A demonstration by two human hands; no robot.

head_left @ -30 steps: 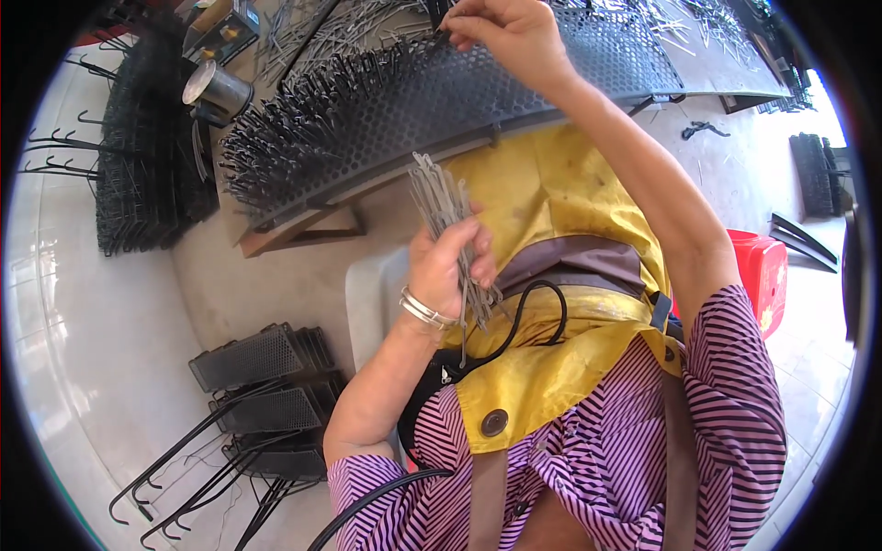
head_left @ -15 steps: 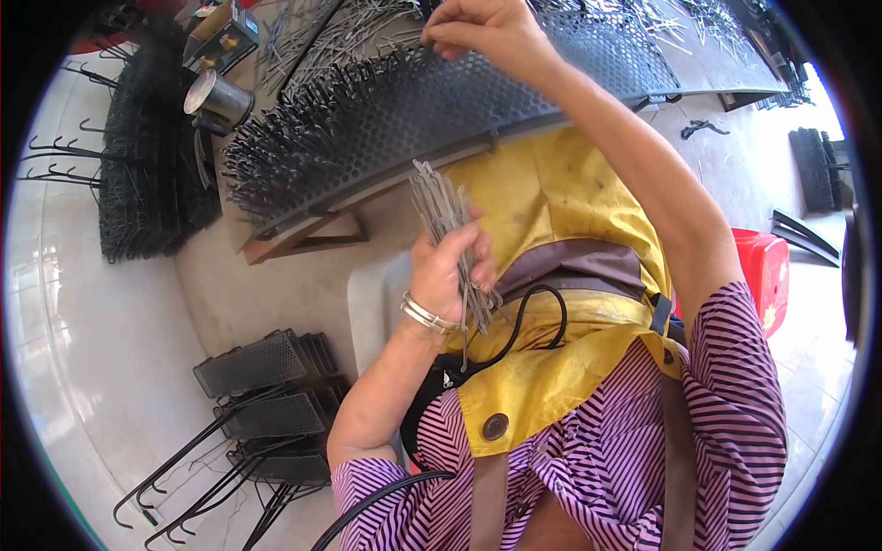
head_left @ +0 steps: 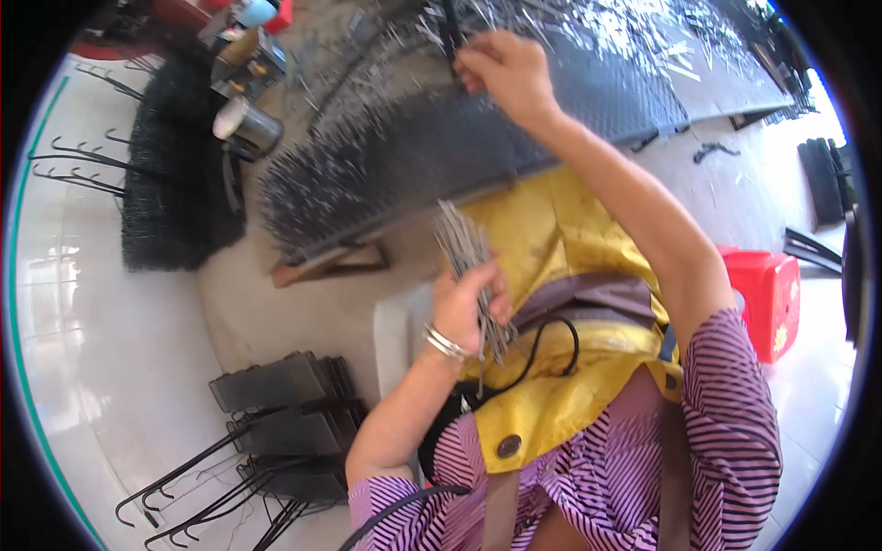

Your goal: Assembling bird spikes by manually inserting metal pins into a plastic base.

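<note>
My left hand [head_left: 473, 303], a bangle at its wrist, is wrapped round a bundle of thin grey strips [head_left: 461, 234] in front of the yellow apron. The strips point up and away, their lower ends fanning out below the fist. My right hand [head_left: 513, 78] is over the far side of a black perforated panel [head_left: 579, 101], thumb and fingers pinched together. Whatever the pinch holds, if anything, is too small and blurred to make out. Many thin dark pieces [head_left: 322, 188] stand upright in the panel's left part.
Loose grey strips [head_left: 625, 28] litter the table beyond the panel. A metal can [head_left: 248, 127] and an open box [head_left: 243, 60] stand at the table's left. Black racks with hooks [head_left: 285, 386] sit on the floor at lower left. A red stool [head_left: 767, 298] is at right.
The whole view has shifted, so everything appears lower and further right. My right hand stays pinched above the panel, and the left still grips the bundle.
</note>
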